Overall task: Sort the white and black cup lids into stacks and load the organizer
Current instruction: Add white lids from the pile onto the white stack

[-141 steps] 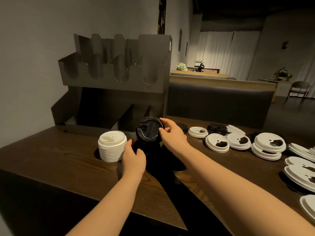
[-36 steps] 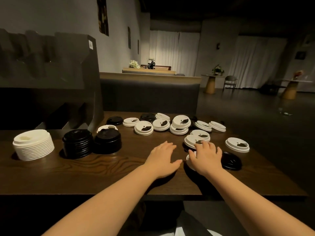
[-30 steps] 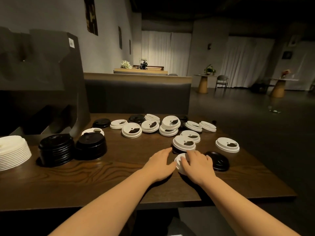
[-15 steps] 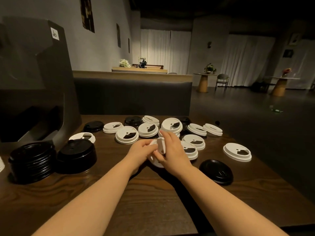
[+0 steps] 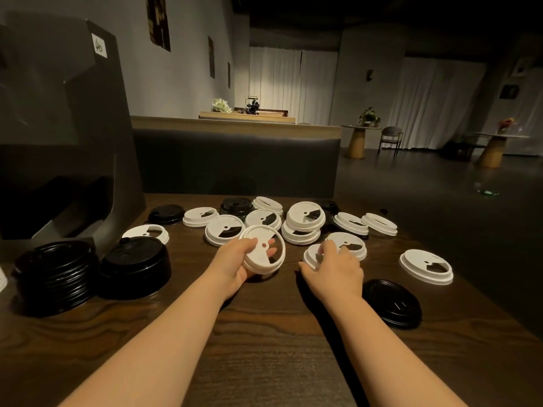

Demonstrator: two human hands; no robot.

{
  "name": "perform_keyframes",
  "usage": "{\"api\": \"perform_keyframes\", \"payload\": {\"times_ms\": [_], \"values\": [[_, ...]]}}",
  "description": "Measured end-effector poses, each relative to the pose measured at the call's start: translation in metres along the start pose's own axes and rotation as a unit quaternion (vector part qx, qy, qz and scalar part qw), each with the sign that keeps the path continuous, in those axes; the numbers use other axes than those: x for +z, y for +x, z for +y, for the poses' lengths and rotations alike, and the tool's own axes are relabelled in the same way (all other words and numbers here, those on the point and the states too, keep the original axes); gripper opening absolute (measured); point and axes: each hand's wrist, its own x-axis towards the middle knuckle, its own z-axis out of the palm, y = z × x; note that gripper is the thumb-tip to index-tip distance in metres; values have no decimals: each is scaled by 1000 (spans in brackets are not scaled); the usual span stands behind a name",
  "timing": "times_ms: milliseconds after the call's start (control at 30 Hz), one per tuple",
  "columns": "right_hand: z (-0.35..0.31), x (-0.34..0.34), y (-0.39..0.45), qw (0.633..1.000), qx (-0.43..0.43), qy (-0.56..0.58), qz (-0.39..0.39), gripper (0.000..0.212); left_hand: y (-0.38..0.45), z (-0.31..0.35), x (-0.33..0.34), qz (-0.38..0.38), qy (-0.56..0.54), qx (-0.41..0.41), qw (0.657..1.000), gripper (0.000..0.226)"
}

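My left hand holds a white lid tilted up above the wooden table. My right hand rests on another white lid lying on the table, fingers curled over it. Several loose white lids lie scattered beyond both hands, with black lids among them. One black lid lies alone to the right of my right wrist. Two stacks of black lids stand at the left. The dark organizer rises at the far left.
A dark padded bench back runs behind the table. A lone white lid lies near the table's right edge. Beyond are round tables, a chair and curtains. A sliver of the white lid stack shows at the left frame edge.
Both hands held one white lid together half a second ago. Now the left hand keeps it alone, and the right hand has dropped onto another white lid on the table.
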Motion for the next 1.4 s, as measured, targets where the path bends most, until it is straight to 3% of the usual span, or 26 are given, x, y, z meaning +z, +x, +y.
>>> {"api": "perform_keyframes", "payload": {"times_ms": [67,133,233,300,533,767,933,1067,1400], "values": [[1,0,-2,994,-63,70,56,41,0,0,-1,10,6,2,1000,33],[-1,-1,-7,972,-138,163,99,45,0,0,-2,13,18,6,1000,31],[-7,-2,-17,935,-216,269,86,73,-1,1,-1,0,29,2,1000,36],[-7,0,-20,927,-244,280,54,91,-6,2,1,-20,33,-4,999,34],[-6,2,-22,920,-277,274,-40,101,-11,-3,7,-111,39,-36,992,53],[-9,-1,-22,925,-287,246,-27,106,-14,-3,9,-112,37,-20,993,39],[-10,-3,-23,934,-301,193,-7,98,-14,-4,7,-122,41,-18,991,32],[-11,-4,-24,927,-288,234,-48,100,-15,-5,6,-134,25,-28,990,33],[-8,2,-22,934,-255,250,-33,102,-14,-6,4,-169,15,-44,985,25]]}}
